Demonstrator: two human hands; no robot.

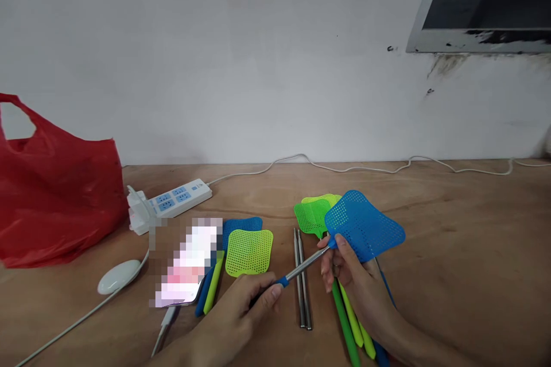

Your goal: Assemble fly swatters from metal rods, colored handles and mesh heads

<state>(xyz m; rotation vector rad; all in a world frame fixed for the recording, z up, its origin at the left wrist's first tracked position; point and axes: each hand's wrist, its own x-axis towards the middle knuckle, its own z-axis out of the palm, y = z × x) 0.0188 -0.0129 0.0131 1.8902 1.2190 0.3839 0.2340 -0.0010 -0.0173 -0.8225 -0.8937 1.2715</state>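
Between my two hands is a blue fly swatter (364, 226) with a metal rod, held slanting above the table. My left hand (247, 307) is closed around its handle end, where a blue collar shows. At the neck just below the mesh head, my right hand (359, 284) pinches it between thumb and fingers. Two thin metal rods (302, 292) lie side by side beneath the swatter. Left of them rest a yellow-green swatter head (248, 253), a blue head (249, 223) and handles (214, 284). Under my right hand lie a green swatter head (310, 215) and several coloured handles (344, 321).
A pixelated phone with a lit screen (189, 266) leans at left, cable attached. Behind it lies a white power strip (185, 198). A red plastic bag (60, 195) and a white oval device (119, 276) are farther left. A thin cord runs along the wall.
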